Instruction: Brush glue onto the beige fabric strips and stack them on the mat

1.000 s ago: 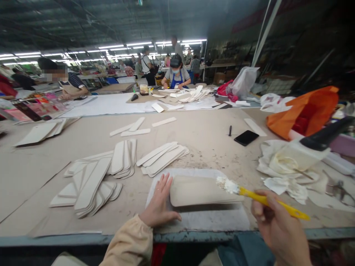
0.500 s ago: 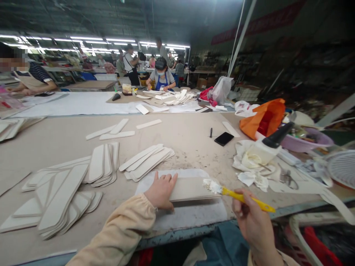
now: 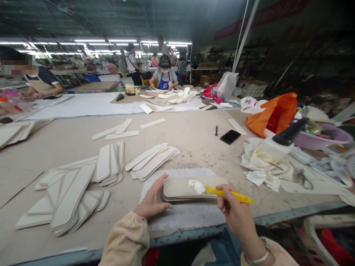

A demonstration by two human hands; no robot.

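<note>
A small stack of beige strips with rounded ends (image 3: 177,188) lies on a white sheet (image 3: 194,218) close to the table's front edge. At the left end of the stack is my left hand (image 3: 152,199), thumb and fingers spread apart around that end. My right hand (image 3: 231,203) grips the yellow handle of a brush (image 3: 222,192). White paste clots the brush's bristles, which are over the top strip, near its middle; whether they touch it I cannot tell.
Fanned piles of pale strips (image 3: 72,195) cover the left; a smaller pile (image 3: 155,160) lies behind the stack. To the right are a phone (image 3: 230,137), a white container with a black handle (image 3: 273,149), scissors (image 3: 301,177) and an orange bag (image 3: 273,114). A co-worker (image 3: 164,75) sits opposite.
My left hand has moved off the strip's top to its left end, with the fingers opened. The brush and my right hand have shifted left along the stack.
</note>
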